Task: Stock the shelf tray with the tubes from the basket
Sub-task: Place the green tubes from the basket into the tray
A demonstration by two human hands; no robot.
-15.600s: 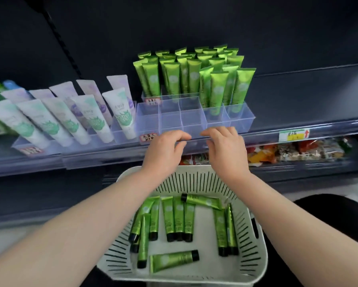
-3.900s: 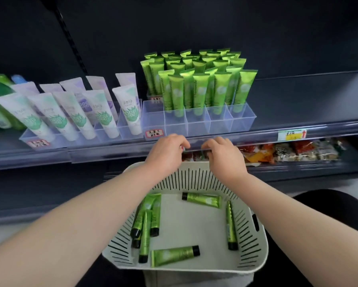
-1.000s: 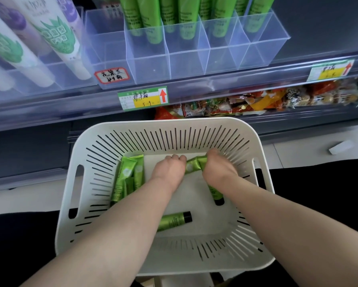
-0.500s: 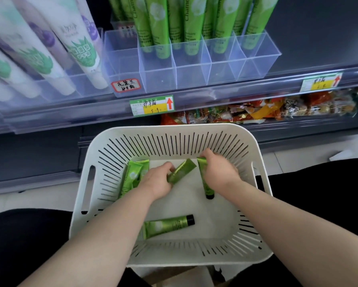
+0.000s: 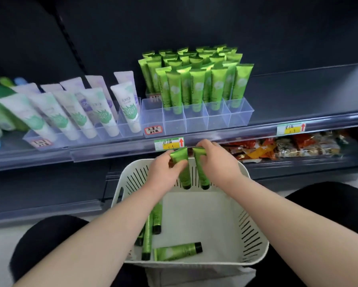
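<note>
Dark shelf (image 5: 298, 96) ahead: my left hand (image 5: 163, 172) and right hand (image 5: 217, 162) just lifted, each clutching a green tube (image 5: 183, 170), out of the basket (image 5: 254, 235), tray (image 5: 196, 121) next.

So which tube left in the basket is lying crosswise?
The lone green tube nearest the basket's front edge, black cap pointing right; the others lie lengthwise at the left.
</note>
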